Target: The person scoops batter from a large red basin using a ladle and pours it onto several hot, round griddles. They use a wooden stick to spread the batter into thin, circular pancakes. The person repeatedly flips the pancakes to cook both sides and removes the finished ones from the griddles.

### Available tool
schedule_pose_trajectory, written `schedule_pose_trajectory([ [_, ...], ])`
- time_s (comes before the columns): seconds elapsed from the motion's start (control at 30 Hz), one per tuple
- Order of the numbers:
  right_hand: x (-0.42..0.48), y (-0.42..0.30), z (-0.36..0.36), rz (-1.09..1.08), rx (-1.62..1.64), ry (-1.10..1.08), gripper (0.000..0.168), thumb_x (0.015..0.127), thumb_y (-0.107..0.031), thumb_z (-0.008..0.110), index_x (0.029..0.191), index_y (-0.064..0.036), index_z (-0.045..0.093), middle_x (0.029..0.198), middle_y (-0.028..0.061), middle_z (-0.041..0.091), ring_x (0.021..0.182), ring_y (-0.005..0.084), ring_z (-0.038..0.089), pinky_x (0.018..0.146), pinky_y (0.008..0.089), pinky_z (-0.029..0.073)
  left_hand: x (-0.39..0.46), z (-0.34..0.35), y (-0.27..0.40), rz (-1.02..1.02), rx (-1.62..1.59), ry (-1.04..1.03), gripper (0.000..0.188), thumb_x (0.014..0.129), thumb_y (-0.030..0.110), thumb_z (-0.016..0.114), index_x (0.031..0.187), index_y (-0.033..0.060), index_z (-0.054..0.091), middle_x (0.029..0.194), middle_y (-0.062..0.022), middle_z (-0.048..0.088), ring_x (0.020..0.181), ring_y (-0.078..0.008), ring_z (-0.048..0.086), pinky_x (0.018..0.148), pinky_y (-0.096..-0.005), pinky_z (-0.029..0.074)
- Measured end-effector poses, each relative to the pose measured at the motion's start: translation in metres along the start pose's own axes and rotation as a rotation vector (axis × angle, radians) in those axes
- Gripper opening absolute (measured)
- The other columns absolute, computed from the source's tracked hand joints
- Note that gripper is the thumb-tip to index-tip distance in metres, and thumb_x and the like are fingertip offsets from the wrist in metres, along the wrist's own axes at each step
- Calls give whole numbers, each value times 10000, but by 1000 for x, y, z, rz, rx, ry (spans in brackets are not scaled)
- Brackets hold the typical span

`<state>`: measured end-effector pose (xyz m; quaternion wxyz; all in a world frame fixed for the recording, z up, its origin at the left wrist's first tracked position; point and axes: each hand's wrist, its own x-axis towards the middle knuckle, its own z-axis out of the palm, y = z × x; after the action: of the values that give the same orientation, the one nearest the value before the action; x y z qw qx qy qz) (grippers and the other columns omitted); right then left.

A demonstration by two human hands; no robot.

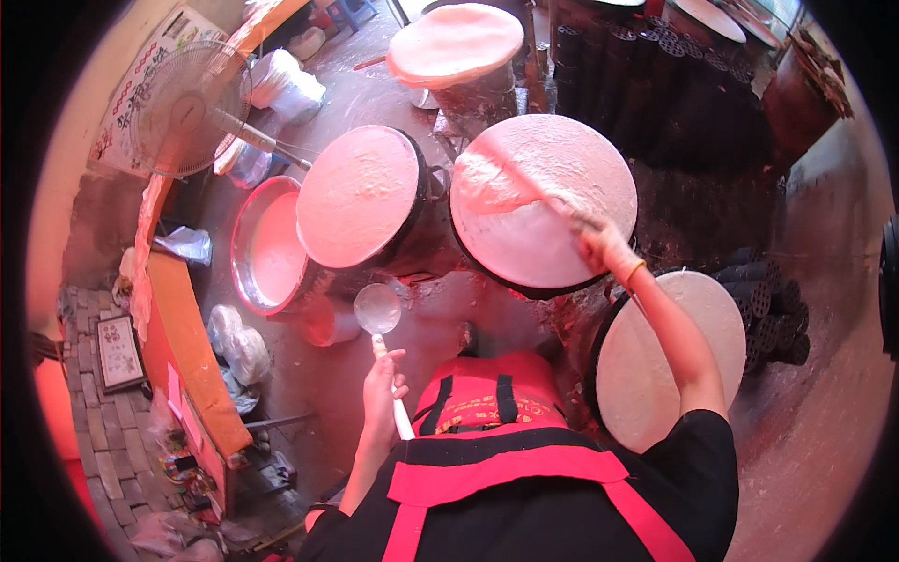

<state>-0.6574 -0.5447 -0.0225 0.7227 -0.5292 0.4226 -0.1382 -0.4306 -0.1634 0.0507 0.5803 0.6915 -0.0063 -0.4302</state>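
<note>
My left hand (385,385) is closed round the white handle of a ladle (378,309), its round bowl above the floor. My right hand (595,242) is over the right part of a round griddle (541,200), fingers at the edge of a pale batter sheet (491,184). The sheet's lower part is folded or bunched, and smooth griddle surface shows below it. Whether the fingers pinch the sheet is unclear. Left of it, another round griddle (362,197) bears a pale layer, beside a wide basin of batter (275,246). A third coated griddle (671,358) lies under my right forearm.
A stack of round flat sheets (456,42) stands behind the griddles. Pierced coal briquettes (765,302) are piled at the right, with more at the back. A standing fan (188,109) is at the left, near an orange-edged counter (189,351). A metal pot (330,319) sits below the basin.
</note>
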Motion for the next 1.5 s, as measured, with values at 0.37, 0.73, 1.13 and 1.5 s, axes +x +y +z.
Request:
schedule_pose_trajectory([
  [0.37,-111,37,101,-69,545,755,355,922,-280,598,1261,-176,575,539,-87,400,380,28,304,332,212,227,64,-11,66,-19,-45,-367,778,924,665,182,815,-15,545,671,-44,410,526,-86,356,424,-198,294],
  [0.73,-170,137,253,-188,386,651,412,935,-207,568,1324,-96,492,625,-89,432,464,18,349,399,185,264,146,-112,106,1,217,-667,438,1018,383,325,903,20,542,633,25,354,523,-47,314,436,-185,289],
  [1.13,204,63,372,-329,446,919,370,981,-332,452,1314,-172,441,579,-22,452,366,77,391,310,254,355,144,-253,97,12,120,-512,234,989,258,476,905,53,551,618,61,331,499,-10,282,402,-160,216],
  [1.5,-6,112,414,-155,637,942,474,996,-260,422,1439,-345,279,596,-45,433,374,51,363,304,223,313,136,-229,93,-19,56,-531,571,987,528,283,918,20,535,624,9,362,507,-43,341,406,-171,287],
])
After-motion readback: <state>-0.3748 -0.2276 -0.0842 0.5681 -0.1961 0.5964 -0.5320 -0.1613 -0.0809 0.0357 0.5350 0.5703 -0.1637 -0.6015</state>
